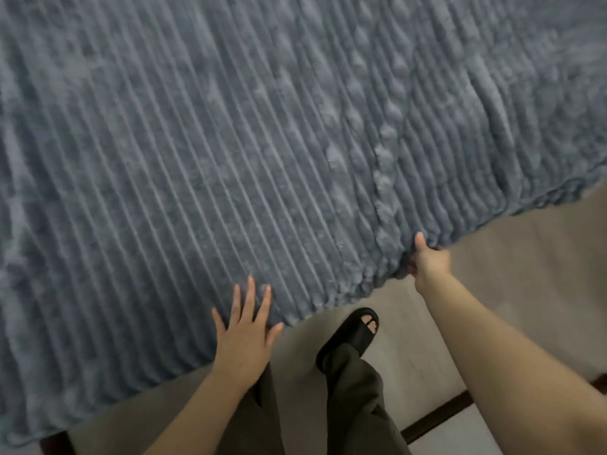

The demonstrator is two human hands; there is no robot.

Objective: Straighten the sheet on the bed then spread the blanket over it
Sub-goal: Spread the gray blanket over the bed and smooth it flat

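Observation:
A grey-blue ribbed plush blanket (230, 142) covers nearly the whole view and lies spread over the bed. Its near hem hangs over the bed's side. My left hand (244, 336) lies flat with spread fingers on the blanket close to that hem. My right hand (427, 261) grips the hem further right, thumb on top and fingers curled under the bunched edge. The sheet is hidden under the blanket.
Pale floor (512, 257) runs along the bed's near side. My legs in dark trousers and a black sandal (351, 333) stand close to the bed. A dark strip (437, 418) crosses the floor at lower right. A dark bed corner (54, 443) shows at bottom left.

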